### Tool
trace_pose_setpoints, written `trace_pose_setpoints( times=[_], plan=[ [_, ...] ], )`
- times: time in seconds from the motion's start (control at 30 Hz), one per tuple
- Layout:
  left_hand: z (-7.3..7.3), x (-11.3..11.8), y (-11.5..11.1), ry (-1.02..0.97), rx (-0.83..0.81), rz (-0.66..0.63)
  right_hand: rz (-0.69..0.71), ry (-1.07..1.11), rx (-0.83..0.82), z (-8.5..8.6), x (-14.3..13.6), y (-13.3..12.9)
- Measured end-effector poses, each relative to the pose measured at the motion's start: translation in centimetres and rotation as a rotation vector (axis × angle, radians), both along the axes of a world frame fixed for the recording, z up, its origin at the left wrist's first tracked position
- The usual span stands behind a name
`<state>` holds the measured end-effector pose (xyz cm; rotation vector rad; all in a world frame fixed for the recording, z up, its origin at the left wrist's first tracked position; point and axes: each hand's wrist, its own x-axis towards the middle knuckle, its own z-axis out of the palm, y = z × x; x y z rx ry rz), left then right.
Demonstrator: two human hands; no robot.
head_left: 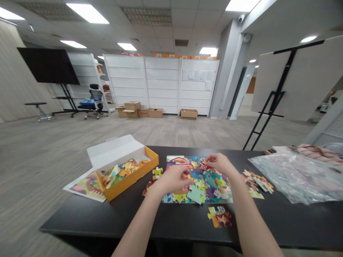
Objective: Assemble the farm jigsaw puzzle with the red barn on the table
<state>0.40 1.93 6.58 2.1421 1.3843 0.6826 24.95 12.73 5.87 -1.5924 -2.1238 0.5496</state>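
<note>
My right hand (221,164) pinches a red puzzle piece (204,166) with a white crossed pattern, at the upper right part of a colourful puzzle sheet (229,200). My left hand (175,178) hovers over the sheet's left half, its fingers curled together; what lies in them, if anything, I cannot make out. Beyond that hand shows a red barn section (177,159). A pale green piece (196,194) lies on the sheet's lower middle, among several loose coloured pieces. Both forearms hide parts of the sheet's surroundings.
An open yellow box (131,180) with puzzle pieces stands at left, over a printed picture sheet (88,187). Joined pieces lie near the front (220,217) of the black table (107,221). More pieces (258,184) sit at right beside a clear plastic bag (297,178).
</note>
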Motion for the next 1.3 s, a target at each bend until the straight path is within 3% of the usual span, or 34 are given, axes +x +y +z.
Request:
trace_pose_setpoints(
  times=[0.17, 0.3, 0.43, 0.57, 0.7, 0.83, 0.97, 1.1, 1.3],
  plan=[
    [-0.3, -0.7, 0.2, -0.018, -0.018, 0.043, -0.118, -0.087, 0.013, -0.4, 0.7, 0.4],
    [0.0, -0.7, 0.1, -0.075, -0.049, 0.051, -0.111, -0.019, 0.095, -0.2, 0.8, 0.6],
    [-0.2, -0.6, 0.1, -0.211, -0.082, 0.040, 0.072, 0.351, -0.051, 0.1, -0.2, 0.2],
    [-1.1, -0.6, 0.4, -0.396, -0.143, 0.141, 0.223, 0.621, -0.256, 0.4, -2.7, -1.4],
    [-1.6, -1.1, 0.8, -0.536, -0.109, 0.213, 0.410, 0.714, -0.375, 0.2, -5.9, -3.1],
    [-2.0, -2.4, 1.2, -0.618, -0.072, 0.228, 0.513, 0.664, -0.310, -0.5, -7.6, -3.3],
    [-2.9, -3.7, 1.4, -0.461, -0.005, 0.217, 0.489, 0.651, -0.194, -1.1, -8.0, -3.0],
    [-3.5, -3.9, 1.7, -0.471, 0.038, 0.276, 0.464, 0.707, -0.255, -1.8, -8.3, -2.7],
    [-2.5, -3.6, 1.7, -0.540, 0.095, 0.279, 0.287, 0.882, -0.135, -2.5, -9.2, -2.0]
  ],
)
